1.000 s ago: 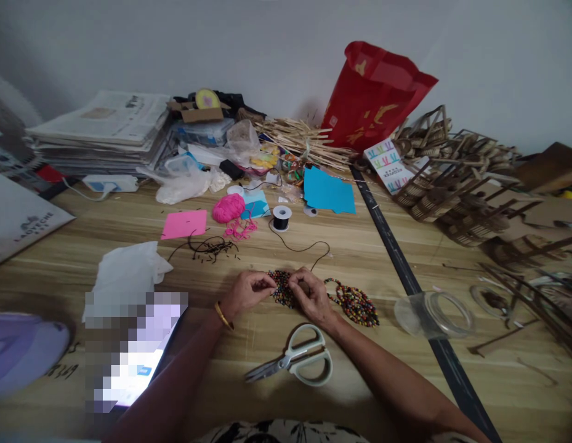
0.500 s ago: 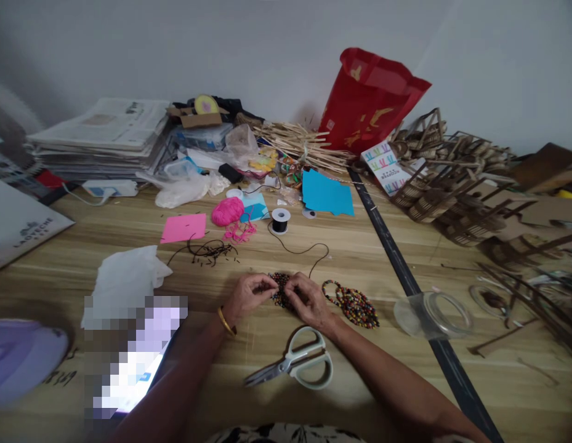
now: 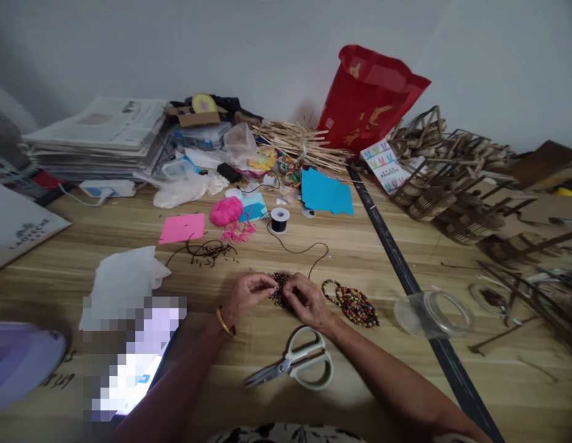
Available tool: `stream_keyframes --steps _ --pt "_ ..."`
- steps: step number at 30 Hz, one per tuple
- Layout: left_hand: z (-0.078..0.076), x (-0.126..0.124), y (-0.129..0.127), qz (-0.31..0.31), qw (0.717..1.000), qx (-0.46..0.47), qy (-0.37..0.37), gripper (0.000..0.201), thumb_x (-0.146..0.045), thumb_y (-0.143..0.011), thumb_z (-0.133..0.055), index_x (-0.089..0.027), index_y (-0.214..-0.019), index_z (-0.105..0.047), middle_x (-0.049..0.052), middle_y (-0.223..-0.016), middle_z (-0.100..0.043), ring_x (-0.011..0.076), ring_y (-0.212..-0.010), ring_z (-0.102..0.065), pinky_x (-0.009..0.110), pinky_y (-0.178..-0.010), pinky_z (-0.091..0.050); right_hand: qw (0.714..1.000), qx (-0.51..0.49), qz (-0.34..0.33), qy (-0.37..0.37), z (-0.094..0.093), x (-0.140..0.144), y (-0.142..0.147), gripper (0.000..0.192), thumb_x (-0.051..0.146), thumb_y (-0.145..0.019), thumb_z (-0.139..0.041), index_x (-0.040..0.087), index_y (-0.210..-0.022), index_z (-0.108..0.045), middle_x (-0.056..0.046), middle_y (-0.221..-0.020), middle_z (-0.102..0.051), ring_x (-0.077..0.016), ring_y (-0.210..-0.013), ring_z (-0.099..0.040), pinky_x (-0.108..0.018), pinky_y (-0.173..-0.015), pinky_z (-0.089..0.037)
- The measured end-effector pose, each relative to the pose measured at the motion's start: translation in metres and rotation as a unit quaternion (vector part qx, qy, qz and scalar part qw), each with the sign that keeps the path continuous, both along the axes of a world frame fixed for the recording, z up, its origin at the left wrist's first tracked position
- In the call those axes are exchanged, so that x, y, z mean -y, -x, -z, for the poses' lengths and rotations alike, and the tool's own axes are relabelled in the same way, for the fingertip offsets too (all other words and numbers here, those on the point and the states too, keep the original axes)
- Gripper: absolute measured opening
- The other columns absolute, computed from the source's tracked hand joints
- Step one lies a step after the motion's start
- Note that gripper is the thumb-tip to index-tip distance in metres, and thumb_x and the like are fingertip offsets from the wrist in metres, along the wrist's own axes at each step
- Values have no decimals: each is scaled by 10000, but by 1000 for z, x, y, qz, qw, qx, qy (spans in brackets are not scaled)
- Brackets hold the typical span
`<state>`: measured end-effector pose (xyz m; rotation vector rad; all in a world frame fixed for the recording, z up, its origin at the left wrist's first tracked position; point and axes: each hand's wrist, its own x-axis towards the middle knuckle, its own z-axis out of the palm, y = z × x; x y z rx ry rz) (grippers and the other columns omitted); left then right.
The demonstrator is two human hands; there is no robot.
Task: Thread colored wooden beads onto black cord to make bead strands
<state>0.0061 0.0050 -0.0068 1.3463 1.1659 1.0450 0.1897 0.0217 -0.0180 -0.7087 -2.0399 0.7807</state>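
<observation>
So, left to right. There's a crumpled white tissue point(image 3: 126, 277) on the wooden table point(image 3: 59, 264), then a pink paper square point(image 3: 183, 228) and a scatter of dark cord offcuts point(image 3: 207, 250) just behind where the work is happening.

The left hand point(image 3: 247, 295), gold bangle on the wrist, has its fingertips pinched together on the near edge of a small beaded piece point(image 3: 280, 288). The right hand point(image 3: 306, 300) is curled over the other side of it, fingers bent and gripping. Both hands are basically touching across the piece, and it sits low, right at the tabletop between them.

My read is that this is mid-beading, fiddling with the cord end or a bead on it. Too small to tell exactly. Whatever comes next looks like fine fingertip work, keeping the cord taut so nothing slips off.

The piece itself is a dense little cluster of dark, red and yellowish beads, mostly hidden by fingers. A thin dark cord point(image 3: 298, 250) loops from it back to a black spool point(image 3: 279, 219).

Just right of the hands lies a finished-looking bead strand point(image 3: 353, 303), with white-handled scissors point(image 3: 297, 363) near the person and a clear tape roll point(image 3: 434, 315) further right.
</observation>
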Motion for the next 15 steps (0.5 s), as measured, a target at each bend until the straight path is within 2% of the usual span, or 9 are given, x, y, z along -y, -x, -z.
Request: stream_keyframes --steps 15 --pt "0 1 0 5 1000 -12 -13 107 -179 -676 -646 -112 -754 -675 61 -756 -680 148 -725 -612 255 -703 -491 1000 -1 -4 3 -1 0 0 130 228 -883 -448 183 -789 -525 -50 -731 -539 -169 -720 -511 -293 -660 -425"
